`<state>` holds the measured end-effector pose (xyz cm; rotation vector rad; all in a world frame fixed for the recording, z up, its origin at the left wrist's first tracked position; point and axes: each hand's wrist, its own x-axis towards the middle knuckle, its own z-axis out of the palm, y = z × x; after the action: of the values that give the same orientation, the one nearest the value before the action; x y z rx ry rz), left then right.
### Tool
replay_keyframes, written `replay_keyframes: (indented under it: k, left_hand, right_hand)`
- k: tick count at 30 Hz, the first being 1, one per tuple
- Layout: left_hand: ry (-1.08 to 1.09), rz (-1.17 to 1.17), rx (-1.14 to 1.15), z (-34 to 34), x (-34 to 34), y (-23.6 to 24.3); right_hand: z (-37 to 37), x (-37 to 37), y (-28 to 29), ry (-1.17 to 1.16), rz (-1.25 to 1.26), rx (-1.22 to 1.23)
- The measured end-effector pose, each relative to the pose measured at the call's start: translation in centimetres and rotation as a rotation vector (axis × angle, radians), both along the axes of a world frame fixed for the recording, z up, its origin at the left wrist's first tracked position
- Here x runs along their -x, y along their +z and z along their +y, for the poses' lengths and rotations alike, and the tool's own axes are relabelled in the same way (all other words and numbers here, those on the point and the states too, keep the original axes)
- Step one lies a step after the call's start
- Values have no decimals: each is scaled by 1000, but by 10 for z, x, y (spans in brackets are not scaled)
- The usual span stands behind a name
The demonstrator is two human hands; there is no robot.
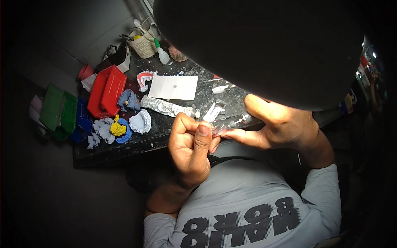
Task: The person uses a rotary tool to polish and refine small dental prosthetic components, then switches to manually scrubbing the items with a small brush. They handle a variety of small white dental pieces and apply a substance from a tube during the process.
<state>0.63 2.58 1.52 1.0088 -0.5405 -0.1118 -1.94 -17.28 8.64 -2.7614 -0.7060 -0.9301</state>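
Observation:
Pinched between the thumb and fingers of my left hand is a small clear, pinkish dental plate. Its far part is hidden by my fingers. My right hand is wrapped round a silvery rotary handpiece, whose narrow tip points left toward the plate. I cannot tell whether the tip touches it. My right thumb reaches close to the plate's edge. Both hands are over the front edge of a dark, dusty workbench. Just beyond them lies a small clear packet with a white label.
A crumpled metal tube and white card lie beyond my left hand. Plaster dental casts, a yellow impression, a red bin and green bins are leftward. A woven basket stands behind. A large dark shape blocks the upper right.

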Motion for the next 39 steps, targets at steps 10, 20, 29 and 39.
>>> replay_keyframes:
  k: [10, 20, 29, 39]
  left_hand:
    - [70, -50, -33, 1, 4, 4]
    - [71, -99, -77, 3, 3, 2]
    - [70, -92, -74, 3, 3, 2]
    - [50, -79, -56, 3, 4, 3]
  right_hand:
    - [2, -5, -11, 24, -8, -38]
    - [3, -3, 0, 22, 83, 3]
    - [4, -4, 0, 102, 125, -109]
    - [4, -4, -4, 171, 107, -196]
